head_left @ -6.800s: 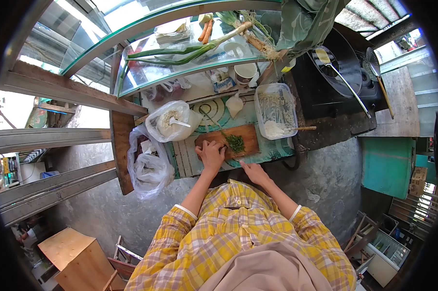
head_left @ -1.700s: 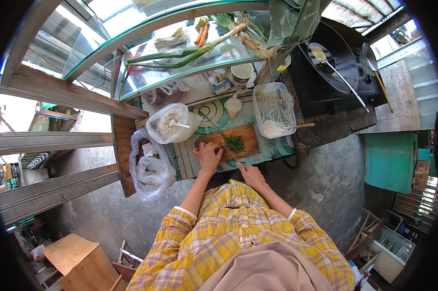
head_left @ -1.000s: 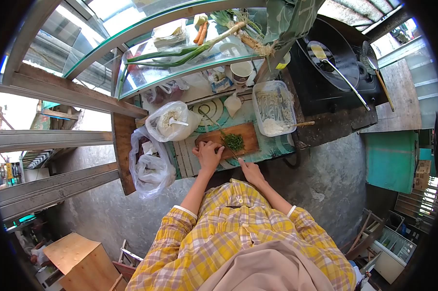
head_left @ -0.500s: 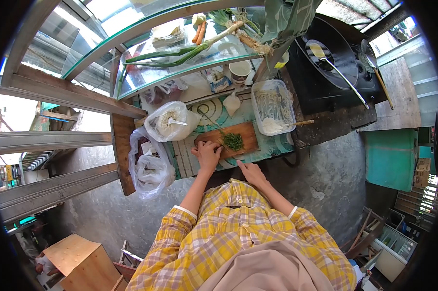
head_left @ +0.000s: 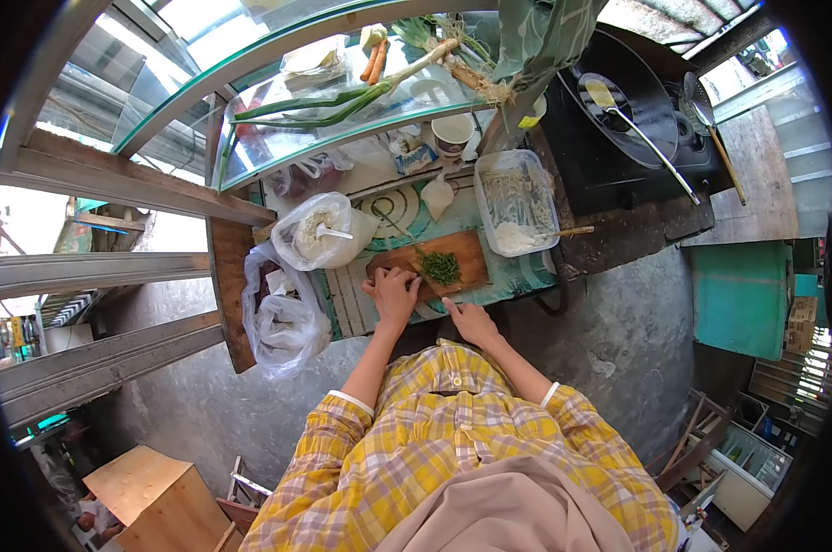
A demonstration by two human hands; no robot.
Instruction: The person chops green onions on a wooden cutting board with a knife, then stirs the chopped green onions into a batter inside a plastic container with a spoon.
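A wooden cutting board (head_left: 471, 254) lies on the table with a small heap of finely chopped green leaves (head_left: 441, 268) on it. My left hand (head_left: 394, 293) rests on the board's left part, left of the heap, its fingers curled down onto the wood. Whatever is under those fingertips is hidden. Close to the board's front edge, my right hand (head_left: 473, 324) is closed, index finger pointing toward the board. What it grips cannot be made out. A thin green stalk (head_left: 396, 223) reaches past the board's far edge.
Left of the board are an open plastic bag of pale contents with a spoon (head_left: 317, 232) and another plastic bag (head_left: 285, 322). A clear tub with white powder (head_left: 519, 207) stands to the right, near a stove with a black wok (head_left: 632, 110). A glass shelf (head_left: 278, 152) holding vegetables overhangs the back.
My right hand has shifted slightly up and left, closer to the board. My left hand stays in nearly the same place, and the chopped greens look the same.
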